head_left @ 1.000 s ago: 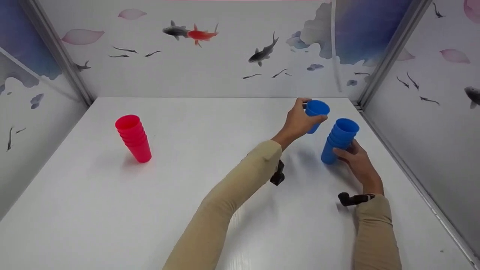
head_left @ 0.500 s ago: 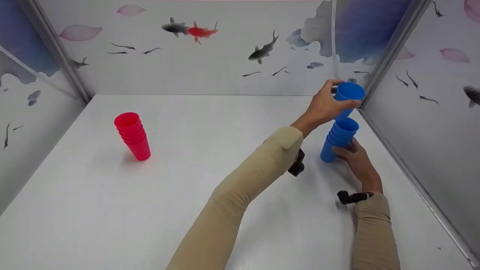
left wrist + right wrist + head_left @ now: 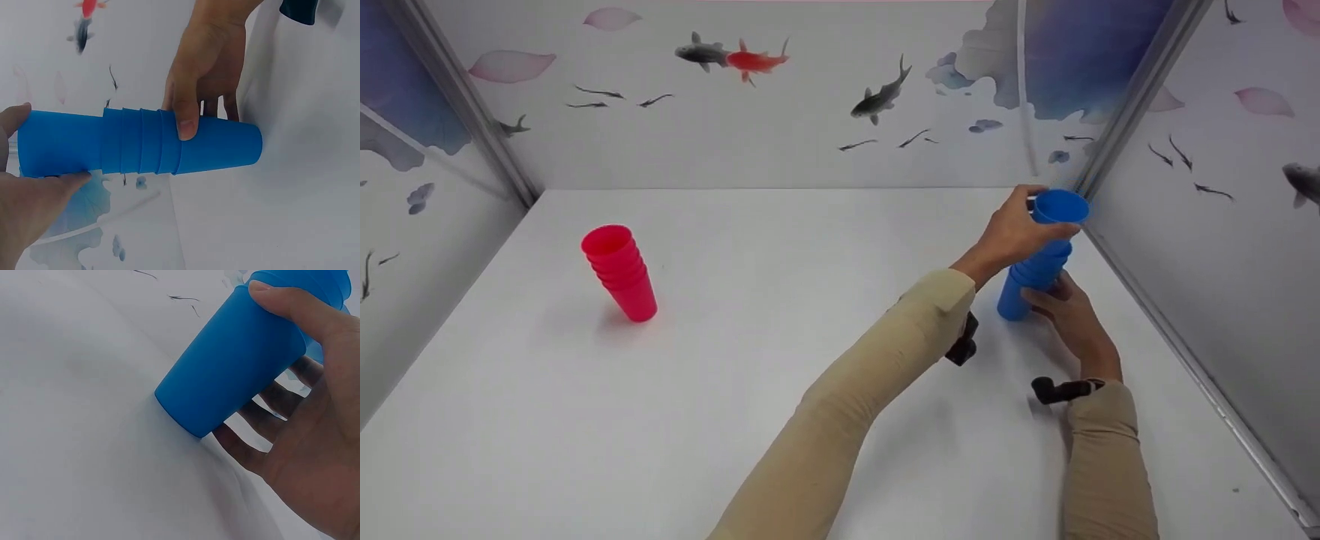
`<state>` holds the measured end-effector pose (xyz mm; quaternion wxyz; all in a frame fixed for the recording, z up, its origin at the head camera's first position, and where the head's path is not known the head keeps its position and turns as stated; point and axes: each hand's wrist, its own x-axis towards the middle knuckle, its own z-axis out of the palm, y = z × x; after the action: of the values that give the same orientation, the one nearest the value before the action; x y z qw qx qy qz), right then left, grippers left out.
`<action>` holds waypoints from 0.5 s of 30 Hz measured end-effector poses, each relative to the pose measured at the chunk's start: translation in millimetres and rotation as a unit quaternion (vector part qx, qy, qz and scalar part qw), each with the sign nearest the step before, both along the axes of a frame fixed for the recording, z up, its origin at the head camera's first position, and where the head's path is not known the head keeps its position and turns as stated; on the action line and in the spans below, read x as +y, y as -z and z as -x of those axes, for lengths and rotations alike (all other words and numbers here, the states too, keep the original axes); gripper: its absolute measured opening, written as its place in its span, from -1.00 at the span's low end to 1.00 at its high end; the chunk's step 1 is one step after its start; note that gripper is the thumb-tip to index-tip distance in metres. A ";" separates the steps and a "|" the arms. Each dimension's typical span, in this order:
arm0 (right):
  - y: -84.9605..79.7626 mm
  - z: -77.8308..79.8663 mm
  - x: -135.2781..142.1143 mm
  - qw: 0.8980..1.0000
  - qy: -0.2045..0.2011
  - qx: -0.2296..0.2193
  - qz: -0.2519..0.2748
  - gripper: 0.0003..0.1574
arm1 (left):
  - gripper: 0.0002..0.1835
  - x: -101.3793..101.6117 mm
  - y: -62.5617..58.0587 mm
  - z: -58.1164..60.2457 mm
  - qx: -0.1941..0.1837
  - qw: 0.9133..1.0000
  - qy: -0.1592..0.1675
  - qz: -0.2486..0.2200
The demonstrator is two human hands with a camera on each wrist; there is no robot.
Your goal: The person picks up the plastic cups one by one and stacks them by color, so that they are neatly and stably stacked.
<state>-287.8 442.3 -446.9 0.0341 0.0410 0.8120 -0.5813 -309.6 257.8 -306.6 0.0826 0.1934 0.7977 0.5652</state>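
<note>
On the right side of the white table, my left hand [image 3: 1014,231] grips a blue plastic cup [image 3: 1062,208] near its rim, thumb on one side and fingers on the other. Its lower part sits inside the mouth of a stack of blue cups [image 3: 1015,298], which the left wrist view shows in one line with the held cup [image 3: 59,143]. My right hand [image 3: 1076,322] holds that stack from the right, its thumb [image 3: 281,301] across the side and the fingers behind. The stack's base stands at the tabletop.
A leaning-looking stack of red cups [image 3: 624,274] stands on the left of the white table [image 3: 735,337]. Printed panels with fish enclose the back and sides, and a metal rail [image 3: 1200,390] runs along the right edge.
My left hand carried the blue cup right, over the stack, then lowered it into the stack's top. The right hand kept its hold on the stack. The red cups stayed put.
</note>
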 end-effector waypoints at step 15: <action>-9.8 -2.1 4.8 1.000 -0.011 0.001 0.005 0.24 | -0.27 -42.0 31.1 21.3 -0.016 1.000 -0.002 0.000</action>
<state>-285.7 447.1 -437.1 0.0404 0.0312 0.8097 -0.5846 -330.9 215.8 -337.7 0.0944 0.1824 0.7967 0.5684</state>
